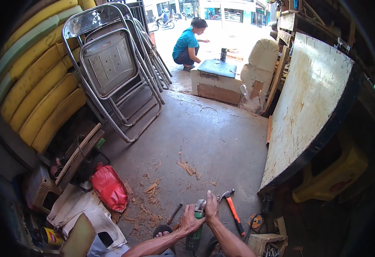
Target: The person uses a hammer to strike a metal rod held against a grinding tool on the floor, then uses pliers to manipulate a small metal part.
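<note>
At the bottom centre both my hands are on a green angle grinder (194, 240), its body pointing back toward me. My left hand (190, 219) is closed around it just behind the silver gear head (200, 205). My right hand (212, 209) is closed against the other side of the head, fingers pressed together; what lies under the palm is hidden. To the right a claw hammer (235, 214) with an orange and black handle rests on the floor. A thin dark metal bar (174, 213) lies left of my left hand.
Wood chips (151, 188) litter the concrete floor. A red plastic bag (109, 187) lies left; folding chairs (110, 64) lean behind it. An orange disc (255, 221) and wooden box (266, 244) sit right, below a large white panel (309, 103). A person (187, 45) squats by an upholstered seat (216, 79).
</note>
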`<state>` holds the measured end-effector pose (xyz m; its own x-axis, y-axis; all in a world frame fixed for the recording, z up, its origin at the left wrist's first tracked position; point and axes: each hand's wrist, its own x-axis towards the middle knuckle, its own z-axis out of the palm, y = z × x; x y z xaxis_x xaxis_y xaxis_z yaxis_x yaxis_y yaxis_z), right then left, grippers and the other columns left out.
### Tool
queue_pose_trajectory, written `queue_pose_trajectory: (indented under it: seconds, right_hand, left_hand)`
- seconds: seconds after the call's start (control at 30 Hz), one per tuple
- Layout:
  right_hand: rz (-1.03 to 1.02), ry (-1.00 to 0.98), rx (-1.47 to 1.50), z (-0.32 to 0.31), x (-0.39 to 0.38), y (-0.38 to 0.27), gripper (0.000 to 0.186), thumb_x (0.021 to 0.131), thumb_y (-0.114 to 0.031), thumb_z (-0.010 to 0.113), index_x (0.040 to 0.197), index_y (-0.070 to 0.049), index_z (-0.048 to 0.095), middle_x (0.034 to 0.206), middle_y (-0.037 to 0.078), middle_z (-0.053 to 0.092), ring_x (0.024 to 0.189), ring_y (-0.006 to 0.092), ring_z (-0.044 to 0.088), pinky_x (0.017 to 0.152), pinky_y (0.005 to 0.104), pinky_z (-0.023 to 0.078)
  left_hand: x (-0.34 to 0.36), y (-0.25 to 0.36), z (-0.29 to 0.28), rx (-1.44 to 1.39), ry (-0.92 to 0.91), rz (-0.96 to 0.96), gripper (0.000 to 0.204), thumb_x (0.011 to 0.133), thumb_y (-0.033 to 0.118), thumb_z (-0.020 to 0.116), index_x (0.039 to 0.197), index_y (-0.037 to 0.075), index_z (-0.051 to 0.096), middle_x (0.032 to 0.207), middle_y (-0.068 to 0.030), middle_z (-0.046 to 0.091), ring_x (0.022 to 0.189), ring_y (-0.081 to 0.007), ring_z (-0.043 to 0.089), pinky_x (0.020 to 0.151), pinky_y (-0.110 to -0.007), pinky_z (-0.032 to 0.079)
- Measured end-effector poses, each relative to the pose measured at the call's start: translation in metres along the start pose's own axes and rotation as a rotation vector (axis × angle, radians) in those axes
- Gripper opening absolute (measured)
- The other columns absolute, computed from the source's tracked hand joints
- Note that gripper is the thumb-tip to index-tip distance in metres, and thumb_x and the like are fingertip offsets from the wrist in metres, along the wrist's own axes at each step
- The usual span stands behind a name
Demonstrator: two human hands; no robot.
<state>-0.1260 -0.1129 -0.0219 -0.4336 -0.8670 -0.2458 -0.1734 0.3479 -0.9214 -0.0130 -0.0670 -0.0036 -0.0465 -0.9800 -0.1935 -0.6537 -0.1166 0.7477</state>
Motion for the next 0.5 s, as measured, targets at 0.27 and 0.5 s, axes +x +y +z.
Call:
queue_pose_trajectory:
  seconds: [0.27, 0.5]
  right_hand:
    - [-0.56, -0.189, -0.119, -0.012, 0.002, -0.029, 0.036, 0.086, -0.023, 0.066, 0.116, -0.004, 0.068, 0.103, 0.018, 0.062, 0.095, 0.0333, 0.061, 0.087, 0.0444, 0.05]
    - [-0.57, -0.355, -0.092, -0.056, -0.005, -0.066, 0.062, 0.088, -0.036, 0.075, 0.139, -0.005, 0.06, 0.122, 0.021, 0.064, 0.113, 0.0356, 0.06, 0.098, 0.0438, 0.049]
  left_hand:
    - [0.02, -0.005, -0.023, -0.053, -0.174, -0.082, 0.076, 0.071, 0.046, 0.086, 0.115, -0.001, 0.047, 0.114, -0.0236, 0.057, 0.108, -0.036, 0.061, 0.089, -0.047, 0.051]
    - [0.013, -0.036, -0.017, -0.285, -0.094, 0.012, 0.069, 0.07, 0.041, 0.086, 0.112, 0.0, 0.05, 0.104, -0.0188, 0.062, 0.1, -0.0284, 0.064, 0.086, -0.045, 0.052]
